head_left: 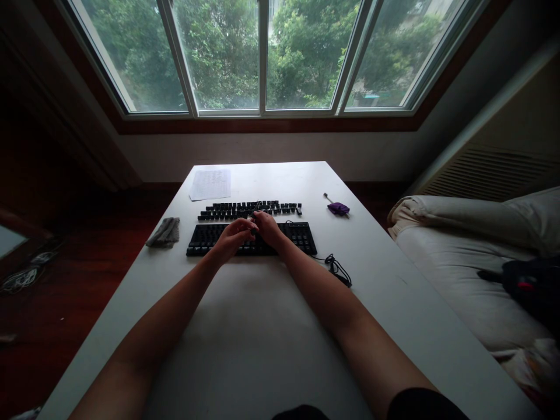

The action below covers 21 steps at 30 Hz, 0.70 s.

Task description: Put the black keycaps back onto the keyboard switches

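Note:
My left hand [233, 238] and my right hand [268, 226] meet above a black keyboard [205, 238] on the white table. Fingers of the left hand pinch a small black piece [254, 231] that looks like a keycap. Closed too, the right hand grips a thin wire tool [258, 205], perhaps a keycap puller; its lower part is hidden by fingers. Just behind the keyboard stand rows of loose black keycaps [219, 211]. Both hands and forearms cover the keyboard's middle.
A grey cloth [164, 232] lies left of the keyboard, a printed paper sheet [210, 184] behind it. To the right are a purple item with a small brush [338, 208] and a coiled black cable [338, 269]. A sofa [455, 251] borders the table's right side.

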### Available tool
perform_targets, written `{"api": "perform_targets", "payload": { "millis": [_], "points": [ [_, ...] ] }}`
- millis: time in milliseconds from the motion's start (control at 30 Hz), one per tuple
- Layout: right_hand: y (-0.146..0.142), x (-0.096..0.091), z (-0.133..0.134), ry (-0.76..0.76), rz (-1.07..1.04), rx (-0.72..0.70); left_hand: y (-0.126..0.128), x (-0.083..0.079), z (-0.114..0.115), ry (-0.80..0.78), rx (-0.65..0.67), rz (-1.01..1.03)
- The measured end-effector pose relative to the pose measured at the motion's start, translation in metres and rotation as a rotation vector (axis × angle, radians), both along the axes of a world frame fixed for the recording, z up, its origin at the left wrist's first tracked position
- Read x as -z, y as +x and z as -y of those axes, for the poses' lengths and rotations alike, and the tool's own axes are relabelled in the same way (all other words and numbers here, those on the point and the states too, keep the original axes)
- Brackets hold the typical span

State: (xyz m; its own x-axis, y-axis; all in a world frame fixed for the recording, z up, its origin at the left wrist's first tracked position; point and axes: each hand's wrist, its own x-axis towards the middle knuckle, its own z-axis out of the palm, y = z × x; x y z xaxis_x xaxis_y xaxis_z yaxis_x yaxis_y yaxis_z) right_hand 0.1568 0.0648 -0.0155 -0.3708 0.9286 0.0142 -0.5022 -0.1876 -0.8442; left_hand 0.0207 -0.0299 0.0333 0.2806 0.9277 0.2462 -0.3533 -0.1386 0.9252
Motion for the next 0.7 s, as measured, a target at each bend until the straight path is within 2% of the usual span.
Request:
{"api": "perform_targets", "payload": {
  "millis": [700],
  "points": [
    [0.0008,0.0032,-0.0011,0.022,0.017,-0.019,-0.0017,-0.0056,-0.0046,-0.159,-0.011,0.133]
  ]
}}
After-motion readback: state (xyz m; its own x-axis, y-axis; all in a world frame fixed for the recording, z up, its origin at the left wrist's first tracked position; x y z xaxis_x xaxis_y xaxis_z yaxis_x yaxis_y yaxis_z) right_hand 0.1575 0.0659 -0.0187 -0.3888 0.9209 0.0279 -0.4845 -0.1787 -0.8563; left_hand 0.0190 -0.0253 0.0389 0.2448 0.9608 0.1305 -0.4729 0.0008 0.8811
